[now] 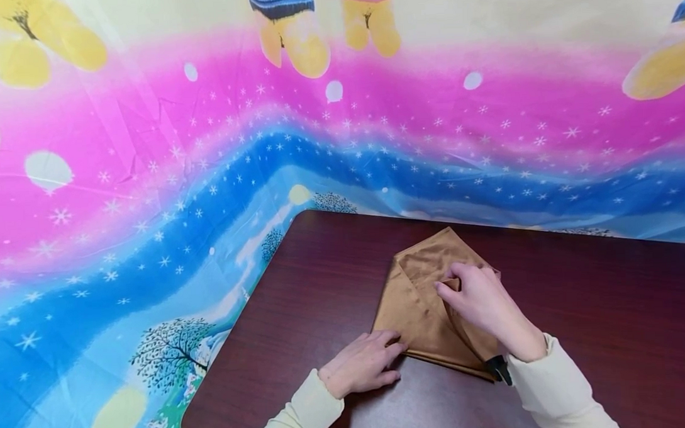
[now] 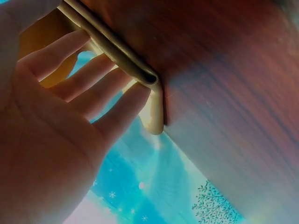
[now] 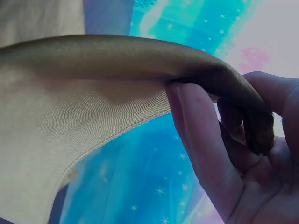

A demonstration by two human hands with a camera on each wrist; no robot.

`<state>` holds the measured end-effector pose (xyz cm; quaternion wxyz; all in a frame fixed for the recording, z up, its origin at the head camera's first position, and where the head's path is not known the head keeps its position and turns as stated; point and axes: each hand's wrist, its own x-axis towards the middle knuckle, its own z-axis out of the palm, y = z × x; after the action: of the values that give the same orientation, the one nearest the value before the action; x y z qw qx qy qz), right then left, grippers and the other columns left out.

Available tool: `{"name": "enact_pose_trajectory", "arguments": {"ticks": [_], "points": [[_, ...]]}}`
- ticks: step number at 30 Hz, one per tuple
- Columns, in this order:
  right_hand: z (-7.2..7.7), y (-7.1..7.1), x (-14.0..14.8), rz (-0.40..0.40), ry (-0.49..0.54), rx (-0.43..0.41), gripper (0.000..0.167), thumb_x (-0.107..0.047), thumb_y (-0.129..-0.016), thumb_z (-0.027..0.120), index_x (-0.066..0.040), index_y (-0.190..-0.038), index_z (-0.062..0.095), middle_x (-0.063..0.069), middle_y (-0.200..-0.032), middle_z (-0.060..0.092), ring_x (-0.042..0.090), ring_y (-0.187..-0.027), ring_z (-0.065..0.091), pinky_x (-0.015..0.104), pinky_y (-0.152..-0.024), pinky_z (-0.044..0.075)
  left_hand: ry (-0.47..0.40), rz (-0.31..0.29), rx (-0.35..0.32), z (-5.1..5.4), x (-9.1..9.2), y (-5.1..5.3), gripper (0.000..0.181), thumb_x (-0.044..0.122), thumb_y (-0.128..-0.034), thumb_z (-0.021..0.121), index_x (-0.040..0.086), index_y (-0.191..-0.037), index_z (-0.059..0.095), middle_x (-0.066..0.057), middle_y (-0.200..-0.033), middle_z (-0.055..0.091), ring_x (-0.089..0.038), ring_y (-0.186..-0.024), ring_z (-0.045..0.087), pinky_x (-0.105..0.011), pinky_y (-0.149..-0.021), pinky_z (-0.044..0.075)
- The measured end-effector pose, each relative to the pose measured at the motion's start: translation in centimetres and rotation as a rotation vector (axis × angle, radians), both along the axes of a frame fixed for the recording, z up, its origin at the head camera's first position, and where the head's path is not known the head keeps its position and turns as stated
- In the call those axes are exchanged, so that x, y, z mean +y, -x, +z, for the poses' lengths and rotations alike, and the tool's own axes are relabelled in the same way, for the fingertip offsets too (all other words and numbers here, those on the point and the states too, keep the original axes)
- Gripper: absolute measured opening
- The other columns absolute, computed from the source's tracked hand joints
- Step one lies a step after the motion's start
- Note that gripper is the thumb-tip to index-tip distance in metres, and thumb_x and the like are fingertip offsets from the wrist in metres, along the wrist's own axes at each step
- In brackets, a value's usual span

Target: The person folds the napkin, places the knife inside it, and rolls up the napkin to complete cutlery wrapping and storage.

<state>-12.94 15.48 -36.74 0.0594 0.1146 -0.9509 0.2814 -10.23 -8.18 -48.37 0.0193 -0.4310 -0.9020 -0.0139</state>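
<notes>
A folded piece of shiny golden-brown cloth [image 1: 403, 316] lies on the table, its far end coming to a point. My right hand [image 1: 487, 300] pinches a flap of it between thumb and fingers and holds that part raised above the layers below. In the right wrist view the lifted cloth [image 3: 107, 100] bends over the fingers and shows a stitched edge. At the near left edge of the cloth rests my left hand [image 1: 363, 363], fingers extended. The left wrist view shows its fingertips touching the folded edge [image 2: 110, 44].
The dark red-brown table [image 1: 300, 291] has a rounded corner at far left. Behind and to the left hangs a colourful printed sheet [image 1: 233, 161] with snowflakes and trees. A small black piece [image 1: 499, 369] sits by the right cuff.
</notes>
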Motion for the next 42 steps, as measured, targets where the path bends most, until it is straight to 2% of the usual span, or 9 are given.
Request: {"name": "enact_pose_trajectory", "arguments": {"ticks": [4,7,12,15,18,23,30,37,42], "points": [[-0.9,0.2,-0.7,-0.001,0.035,-0.054,0.013,-0.021,-0.090,0.062,-0.009,-0.086,0.063,-0.004,-0.053,0.055,0.010,-0.044,0.047,0.028,-0.048,0.037,-0.025,-0.016,0.016,0.1,0.0,0.1,0.045,0.040,-0.0889,0.065,0.018,-0.128,0.059,-0.003,-0.131,0.057,-0.015,-0.116,0.058,-0.031,-0.090,0.051],[-1.7,0.4,-1.3,-0.008,0.049,-0.060,0.013,-0.021,-0.089,0.061,-0.009,-0.087,0.064,-0.003,-0.061,0.060,0.011,-0.048,0.048,0.028,-0.052,0.038,-0.100,0.008,0.043,0.0,0.0,0.4,0.036,0.035,-0.0892,0.065,0.015,-0.119,0.063,0.000,-0.118,0.060,-0.012,-0.103,0.061,-0.026,-0.086,0.051],[-3.3,0.7,-2.4,-0.021,0.089,-0.090,0.013,-0.021,-0.087,0.062,-0.008,-0.089,0.066,-0.001,-0.067,0.063,0.011,-0.052,0.050,0.028,-0.056,0.041,-0.276,0.175,0.116,0.1,0.0,0.9,0.024,0.027,-0.0881,0.066,0.012,-0.107,0.066,0.002,-0.098,0.062,-0.012,-0.085,0.060,-0.024,-0.075,0.051],[-4.2,0.8,-2.9,-0.035,0.112,-0.128,0.015,-0.021,-0.088,0.062,-0.007,-0.093,0.064,-0.001,-0.063,0.060,0.011,-0.051,0.050,0.028,-0.054,0.041,-0.334,0.279,0.121,0.1,-0.2,1.2,0.023,0.025,-0.0872,0.067,0.010,-0.105,0.068,0.000,-0.093,0.062,-0.014,-0.080,0.060,-0.026,-0.071,0.051],[-5.1,0.7,-3.4,-0.050,0.132,-0.146,0.016,-0.021,-0.088,0.061,-0.007,-0.096,0.062,0.000,-0.063,0.059,0.012,-0.052,0.050,0.028,-0.053,0.040,-0.374,0.325,0.039,0.2,-0.4,1.4,0.023,0.025,-0.0884,0.067,0.009,-0.105,0.068,-0.001,-0.091,0.061,-0.012,-0.074,0.057,-0.024,-0.066,0.050],[-6.7,1.0,-4.1,-0.058,0.169,-0.136,0.022,-0.016,-0.088,0.062,-0.005,-0.106,0.060,0.003,-0.073,0.063,0.011,-0.055,0.050,0.028,-0.057,0.041,-0.442,0.344,-0.114,0.2,-0.5,1.8,0.022,0.023,-0.0906,0.064,0.008,-0.106,0.067,-0.003,-0.090,0.062,-0.006,-0.069,0.050,-0.019,-0.063,0.046],[-9.1,1.4,-5.4,-0.086,0.189,-0.136,0.030,-0.016,-0.085,0.065,-0.005,-0.113,0.057,0.002,-0.070,0.059,0.013,-0.056,0.049,0.029,-0.058,0.040,-0.493,0.379,-0.189,0.0,-0.3,2.4,0.025,0.022,-0.0902,0.064,0.005,-0.109,0.065,-0.002,-0.086,0.064,-0.006,-0.070,0.056,-0.018,-0.065,0.047],[-10.5,0.7,-6.4,-0.034,0.192,-0.151,0.030,-0.014,-0.084,0.066,-0.004,-0.111,0.057,-0.001,-0.064,0.057,0.012,-0.054,0.050,0.028,-0.054,0.041,-0.560,0.359,-0.315,0.0,-0.2,2.8,0.041,0.019,-0.0895,0.064,-0.002,-0.124,0.057,-0.006,-0.093,0.067,-0.011,-0.077,0.065,-0.016,-0.067,0.049],[-10.9,0.4,-6.6,0.035,0.215,-0.138,0.031,-0.017,-0.087,0.067,-0.002,-0.113,0.059,0.002,-0.080,0.072,0.014,-0.073,0.067,0.032,-0.069,0.050,-0.586,0.354,-0.348,0.2,-0.4,3.0,0.049,0.019,-0.0902,0.064,-0.002,-0.132,0.050,-0.006,-0.093,0.068,-0.004,-0.073,0.061,-0.014,-0.064,0.048]]}}
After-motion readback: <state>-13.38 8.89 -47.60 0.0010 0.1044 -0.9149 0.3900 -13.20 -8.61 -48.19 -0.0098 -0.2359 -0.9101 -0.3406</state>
